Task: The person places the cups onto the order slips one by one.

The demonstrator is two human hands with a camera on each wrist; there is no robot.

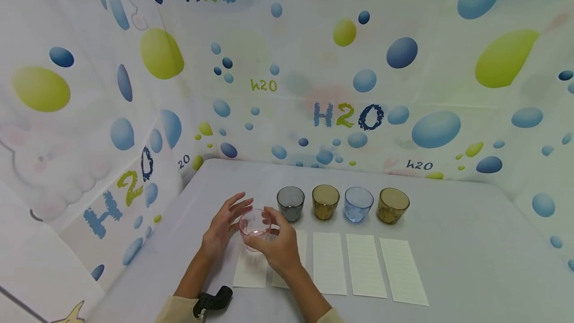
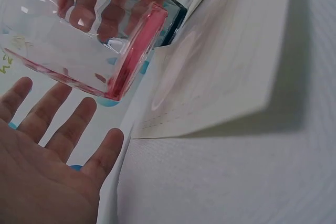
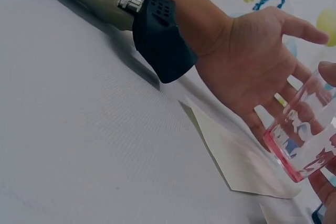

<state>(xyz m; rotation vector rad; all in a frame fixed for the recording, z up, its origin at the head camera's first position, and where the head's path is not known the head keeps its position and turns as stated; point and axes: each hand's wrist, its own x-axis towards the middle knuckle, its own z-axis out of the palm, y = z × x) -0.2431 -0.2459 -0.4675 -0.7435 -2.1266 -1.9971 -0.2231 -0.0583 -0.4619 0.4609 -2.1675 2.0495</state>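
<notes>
A clear pink-tinted drinking glass is held up over the leftmost paper slip. My right hand grips it from the right side, its thumb on the near side. In the left wrist view the glass is tilted, and its thick pink base shows above the paper. Beside the glass, my left hand has its fingers spread and relaxed. The right wrist view shows that left hand's palm facing the glass, with no grip on it.
Behind the slips stand a grey glass, an amber glass, a blue glass and another amber glass in a row. More paper slips lie side by side on the white table. A patterned curtain surrounds it.
</notes>
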